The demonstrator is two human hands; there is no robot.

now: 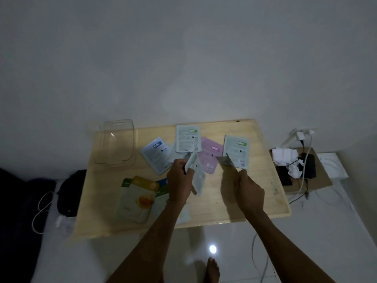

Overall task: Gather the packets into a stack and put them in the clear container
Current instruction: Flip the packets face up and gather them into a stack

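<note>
Pretty dim in here, but here's the layout. My left hand point(179, 178) has its grip closed around a pale packet point(196, 176), held up off the surface point(259, 180) and tilted on edge. My right hand point(247, 193) is pinching a thin grey packet point(229, 160) at its near end, and that one pokes up and away toward the back, its tip over the green-label packet on the right point(236, 151).

Still lying flat on the wood: a blue-label packet point(157, 155), another green-label packet at the back point(187, 138), and a pink packet point(210, 154) tucked between the two green ones. Nearer to me on the left there's a loose overlapping pile, with a yellow packet point(140, 198) on top and a green one and a blue one peeking out from beside it.

The clear container point(116, 144) sits at the back left corner, hanging partly over the edge, with nothing in it that I can make out.

Off to the right on the floor there's a cardboard sheet point(322, 176) with chargers and cables point(302, 160) on it.
</note>
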